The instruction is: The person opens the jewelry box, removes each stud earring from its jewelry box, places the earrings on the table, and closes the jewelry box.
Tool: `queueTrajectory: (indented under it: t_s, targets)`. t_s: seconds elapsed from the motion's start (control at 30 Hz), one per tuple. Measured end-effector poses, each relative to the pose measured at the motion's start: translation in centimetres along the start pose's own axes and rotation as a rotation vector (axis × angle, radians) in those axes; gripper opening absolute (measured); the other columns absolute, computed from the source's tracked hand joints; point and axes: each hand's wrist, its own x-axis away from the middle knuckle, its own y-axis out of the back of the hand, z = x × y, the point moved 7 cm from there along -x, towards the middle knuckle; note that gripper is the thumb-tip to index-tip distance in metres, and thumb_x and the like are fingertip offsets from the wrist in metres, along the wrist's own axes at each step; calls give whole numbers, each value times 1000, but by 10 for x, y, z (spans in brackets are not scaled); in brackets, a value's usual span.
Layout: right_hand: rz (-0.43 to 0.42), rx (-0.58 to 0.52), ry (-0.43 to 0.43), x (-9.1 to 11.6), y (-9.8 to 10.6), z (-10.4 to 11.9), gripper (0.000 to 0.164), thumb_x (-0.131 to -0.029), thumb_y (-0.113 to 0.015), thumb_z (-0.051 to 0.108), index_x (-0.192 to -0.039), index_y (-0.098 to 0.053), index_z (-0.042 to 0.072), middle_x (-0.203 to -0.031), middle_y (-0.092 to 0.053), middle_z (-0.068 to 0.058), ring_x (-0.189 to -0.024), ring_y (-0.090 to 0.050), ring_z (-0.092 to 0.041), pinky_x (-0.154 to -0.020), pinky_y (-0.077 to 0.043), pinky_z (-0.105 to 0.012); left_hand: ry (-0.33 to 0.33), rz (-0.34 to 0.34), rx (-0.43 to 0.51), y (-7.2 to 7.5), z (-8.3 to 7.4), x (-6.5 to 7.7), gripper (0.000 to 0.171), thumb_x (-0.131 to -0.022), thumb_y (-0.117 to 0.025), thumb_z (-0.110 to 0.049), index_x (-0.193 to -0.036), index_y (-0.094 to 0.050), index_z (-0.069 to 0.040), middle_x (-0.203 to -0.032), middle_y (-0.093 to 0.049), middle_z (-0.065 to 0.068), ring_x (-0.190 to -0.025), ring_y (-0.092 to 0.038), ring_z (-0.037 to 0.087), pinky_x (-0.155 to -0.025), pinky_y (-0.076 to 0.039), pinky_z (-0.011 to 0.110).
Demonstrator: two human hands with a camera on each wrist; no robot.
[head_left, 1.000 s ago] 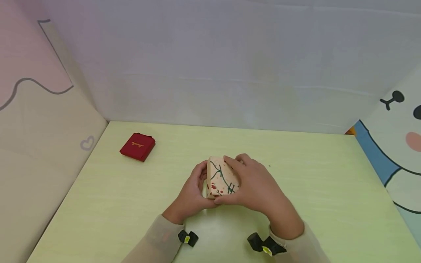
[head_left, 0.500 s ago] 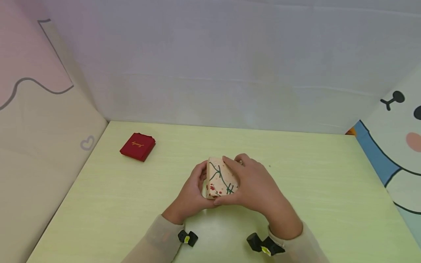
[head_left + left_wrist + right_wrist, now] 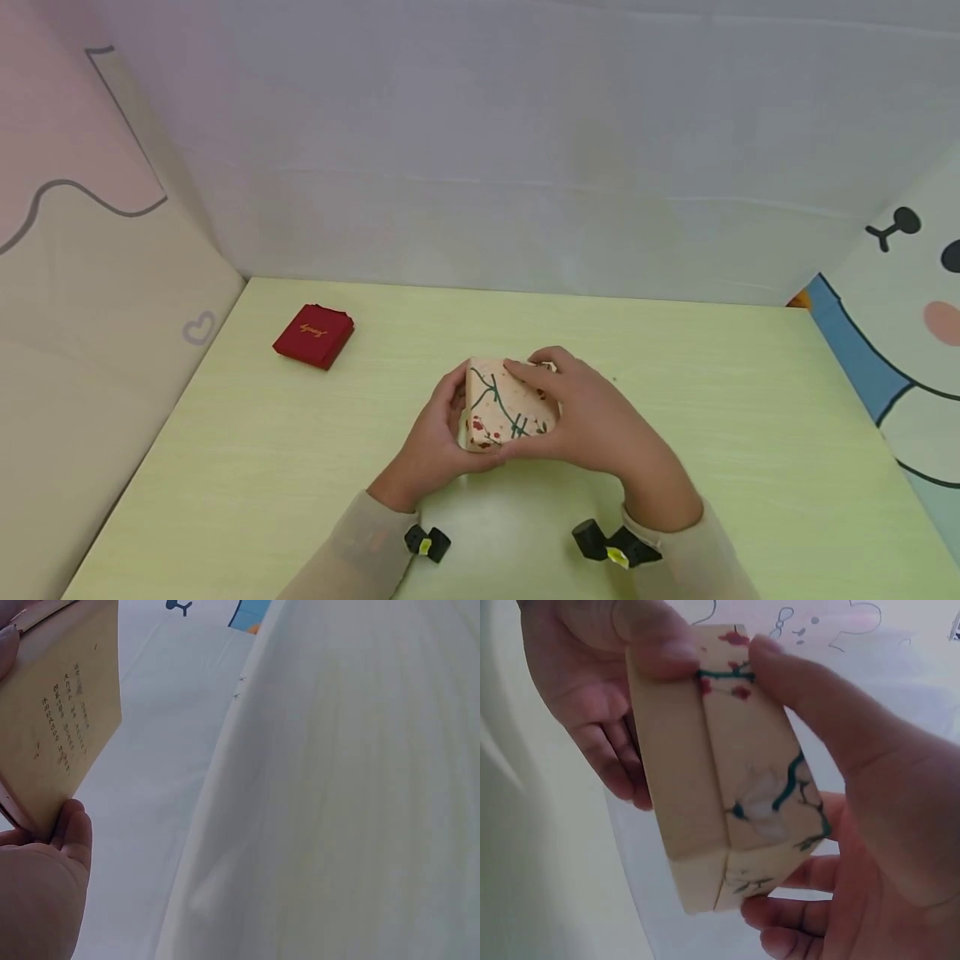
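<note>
A small cream cardboard box, its lid printed with green branches and red blossoms, is held between both hands over the table. My left hand grips its left side, thumb along the near edge. From the right, my right hand grips the lid, fingers at the far edge and thumb at the near one. In the right wrist view, a seam parts the plain base from the printed lid. The left wrist view shows the box's plain underside with several lines of small printed writing.
A flat dark red pouch with gold lettering lies at the back left of the pale green table. A pale cloth wall rises behind, and printed panels stand at both sides.
My right hand has moved slightly right along the lid, so more of its pattern shows. The box has shifted a little to the left. The red pouch stays in place.
</note>
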Motion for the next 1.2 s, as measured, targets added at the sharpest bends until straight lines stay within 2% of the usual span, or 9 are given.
queueTrajectory:
  t_s: [0.17, 0.33, 0.53, 0.73, 0.9, 1.2]
  targets:
    - [18, -97, -8, -3, -3, -9, 91, -73, -83, 69, -150, -56, 30, -137, -50, 3, -101, -56, -16, -81, -50, -36, 14, -13, 39, 2, 0, 0, 120, -72, -94, -1, -163, -18, -13, -158, -37, 4, -144, -37, 19, -119, -25, 23]
    - [-2, -103, 5, -7, -6, -10, 88, -72, -86, 66, -148, -58, 29, -133, -49, 5, -98, -55, -14, -79, -50, -33, 25, -21, 73, 3, 0, 0, 128, -70, -93, 3, -165, -7, -9, -163, -29, 6, -149, -30, 19, -119, -23, 21]
    - [-6, -128, -2, -6, -6, -11, 88, -71, -87, 65, -147, -60, 28, -128, -49, 7, -95, -55, -13, -77, -50, -32, 34, -1, 31, 3, 3, 0, 128, -71, -92, 4, -165, -9, -14, -162, -31, 5, -149, -30, 18, -119, -23, 21]
    - [-2, -173, -17, -4, -6, -15, 87, -72, -86, 66, -146, -61, 29, -126, -49, 8, -93, -54, -12, -75, -49, -32, 11, 53, -6, 3, 2, 0, 131, -69, -94, 3, -166, -8, -15, -158, -34, 4, -146, -34, 19, -118, -26, 22]
    - [-8, -159, -11, -4, -5, -13, 89, -70, -86, 67, -146, -61, 29, -126, -49, 9, -94, -55, -13, -77, -50, -32, -21, 67, -26, 3, -2, 0, 129, -71, -92, 3, -166, -7, -17, -154, -36, 9, -144, -36, 23, -117, -28, 22]
    - [-12, -102, -9, -5, -10, -11, 89, -70, -85, 70, -146, -61, 29, -127, -50, 8, -95, -55, -12, -78, -50, -32, -30, 32, -34, 4, 0, 0, 127, -70, -91, 7, -165, -10, -17, -151, -41, 9, -141, -39, 24, -118, -26, 22]
